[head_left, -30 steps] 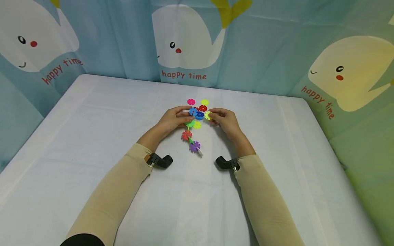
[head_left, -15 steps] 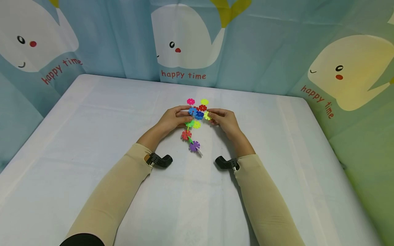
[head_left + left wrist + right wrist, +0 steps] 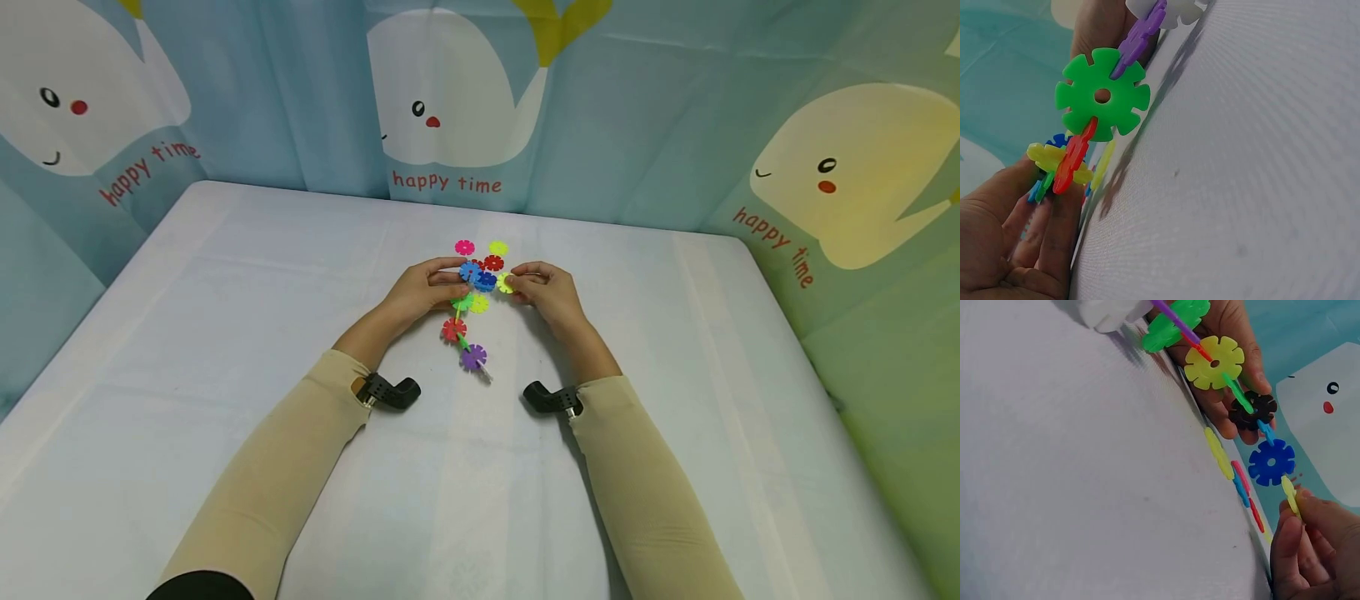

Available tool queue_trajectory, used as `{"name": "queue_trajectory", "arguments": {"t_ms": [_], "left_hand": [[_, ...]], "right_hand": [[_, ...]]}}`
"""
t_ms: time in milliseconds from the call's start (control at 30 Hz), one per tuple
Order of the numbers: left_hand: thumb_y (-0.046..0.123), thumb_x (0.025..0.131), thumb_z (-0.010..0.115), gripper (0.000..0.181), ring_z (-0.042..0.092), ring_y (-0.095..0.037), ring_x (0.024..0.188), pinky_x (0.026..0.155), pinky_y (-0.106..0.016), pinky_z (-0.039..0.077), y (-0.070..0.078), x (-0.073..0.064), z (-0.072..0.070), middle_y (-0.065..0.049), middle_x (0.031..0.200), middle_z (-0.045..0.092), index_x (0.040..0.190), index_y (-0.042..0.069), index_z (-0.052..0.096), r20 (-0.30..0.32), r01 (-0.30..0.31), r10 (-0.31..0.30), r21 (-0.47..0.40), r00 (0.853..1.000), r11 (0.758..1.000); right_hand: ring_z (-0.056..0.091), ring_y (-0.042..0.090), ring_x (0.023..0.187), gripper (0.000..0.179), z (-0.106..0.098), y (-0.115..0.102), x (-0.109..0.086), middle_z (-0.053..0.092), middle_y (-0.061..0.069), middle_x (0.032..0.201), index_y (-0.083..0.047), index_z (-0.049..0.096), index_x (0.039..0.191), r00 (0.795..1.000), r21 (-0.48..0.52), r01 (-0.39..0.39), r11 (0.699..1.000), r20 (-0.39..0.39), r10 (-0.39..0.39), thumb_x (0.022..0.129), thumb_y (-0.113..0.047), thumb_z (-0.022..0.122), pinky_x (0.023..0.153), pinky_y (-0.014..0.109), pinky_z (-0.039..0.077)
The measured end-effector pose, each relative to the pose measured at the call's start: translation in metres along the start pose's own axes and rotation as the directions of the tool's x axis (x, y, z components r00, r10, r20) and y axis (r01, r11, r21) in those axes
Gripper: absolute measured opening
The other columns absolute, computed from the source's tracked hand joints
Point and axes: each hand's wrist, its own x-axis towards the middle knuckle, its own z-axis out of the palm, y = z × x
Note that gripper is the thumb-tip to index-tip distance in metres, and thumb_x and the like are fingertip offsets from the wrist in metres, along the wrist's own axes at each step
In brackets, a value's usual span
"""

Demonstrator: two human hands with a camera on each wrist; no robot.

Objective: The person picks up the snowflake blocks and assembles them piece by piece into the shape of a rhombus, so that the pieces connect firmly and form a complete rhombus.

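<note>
Whale-print backdrop (image 3: pixel 645 150) behind, a person's left hand (image 3: pixel 427 287) pinches a flower-disc chain (image 3: pixel 454 330) mid-length over a white table (image 3: pixel 712 400) while the right hand (image 3: pixel 551 292) pinches a yellow disc (image 3: pixel 505 283) at its blue end. Squaring slot to slot before pressing should help; loose discs (image 3: pixel 465 247) lie just beyond, short of the far edge, with wide room either side

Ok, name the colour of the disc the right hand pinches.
The disc is yellow, clearest in the right wrist view.
</note>
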Motion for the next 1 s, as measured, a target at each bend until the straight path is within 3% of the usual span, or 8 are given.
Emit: {"name": "queue_trajectory", "arguments": {"t_ms": [400,667,800,900,1000], "left_hand": [[0.021,0.091,0.072,0.055,0.063,-0.021,0.112,0.092,-0.033,0.055,0.0009,-0.0009,0.0007,-0.008,0.132,0.062,0.142,0.022,0.053,-0.012,0.005,-0.005,0.023,1.000,1.000],[0.019,0.091,0.072,0.055,0.063,-0.022,0.113,0.091,-0.033,0.056,0.0003,0.0001,0.0009,-0.010,0.132,0.062,0.143,0.021,0.052,-0.014,-0.004,0.004,0.013,1.000,1.000],[0.019,0.091,0.071,0.055,0.063,-0.022,0.112,0.089,-0.032,0.056,-0.0002,0.0006,0.0007,-0.010,0.132,0.062,0.143,0.021,0.052,-0.016,-0.011,0.011,0.013,1.000,1.000],[0.019,0.091,0.072,0.055,0.064,-0.022,0.112,0.089,-0.031,0.056,-0.0004,0.0008,0.0008,-0.010,0.134,0.061,0.143,0.021,0.052,-0.020,-0.016,0.016,0.012,1.000,1.000],[0.020,0.091,0.072,0.054,0.063,-0.021,0.114,0.089,-0.031,0.056,-0.0005,0.0005,0.0005,-0.008,0.136,0.059,0.142,0.021,0.054,-0.027,-0.022,0.022,0.016,0.999,1.000]], "right_hand": [[0.065,0.005,0.072,0.034,0.0043,-0.0001,0.0005,0.069,-0.004,0.087,0.006,0.066,0.118,1.000,0.031,-0.009,0.999,-0.026,0.010,0.091,-0.013,0.072,0.069,0.016,0.055],[0.066,0.003,0.086,0.040,-0.0013,-0.0011,0.0009,0.058,0.011,0.128,0.007,0.055,0.134,0.992,0.167,-0.073,0.983,0.115,0.054,0.095,0.001,0.060,0.081,0.017,0.055],[0.067,0.003,0.083,0.041,-0.0027,-0.0002,0.0009,0.062,0.005,0.112,0.007,0.052,0.137,0.989,0.186,-0.066,0.980,0.139,0.040,0.096,0.003,0.058,0.079,0.017,0.055],[0.067,0.005,0.076,0.041,-0.0013,0.0006,0.0010,0.067,0.000,0.091,0.009,0.052,0.135,0.992,0.202,-0.043,0.978,0.124,0.018,0.095,0.003,0.059,0.075,0.017,0.057],[0.067,0.006,0.072,0.039,0.0017,0.0011,0.0010,0.069,-0.002,0.083,0.010,0.054,0.132,0.995,0.202,-0.026,0.979,0.097,0.007,0.094,0.003,0.061,0.072,0.018,0.057]]}}
